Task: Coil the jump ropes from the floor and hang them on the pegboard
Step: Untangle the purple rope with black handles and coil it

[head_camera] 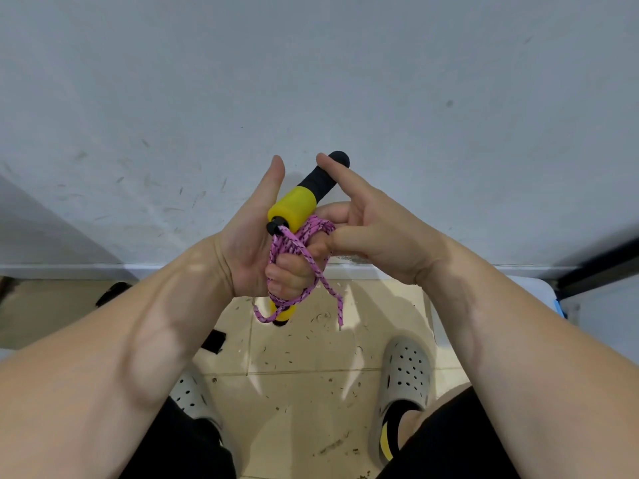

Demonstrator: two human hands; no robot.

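Observation:
A jump rope with pink-and-black braided cord (296, 252) and yellow-and-black foam handles is held up in front of a white wall. My left hand (256, 243) grips the bundle, its lower fingers curled round the coiled cord and its thumb straight up. One handle (304, 198) sticks up and to the right from the fist. The second handle's yellow end (285, 311) shows below the fist. My right hand (366, 229) pinches the cord wraps at the handle's base, with its index finger pointing up along the black grip. A loose cord end (333, 300) dangles under the hands.
The white wall (311, 81) meets a pale baseboard (69, 271) just beyond my hands. Beige floor tiles (297, 357) with scattered dark debris lie below. My two feet in grey perforated clogs (404, 378) stand there. Small black objects (214, 340) lie on the floor at left.

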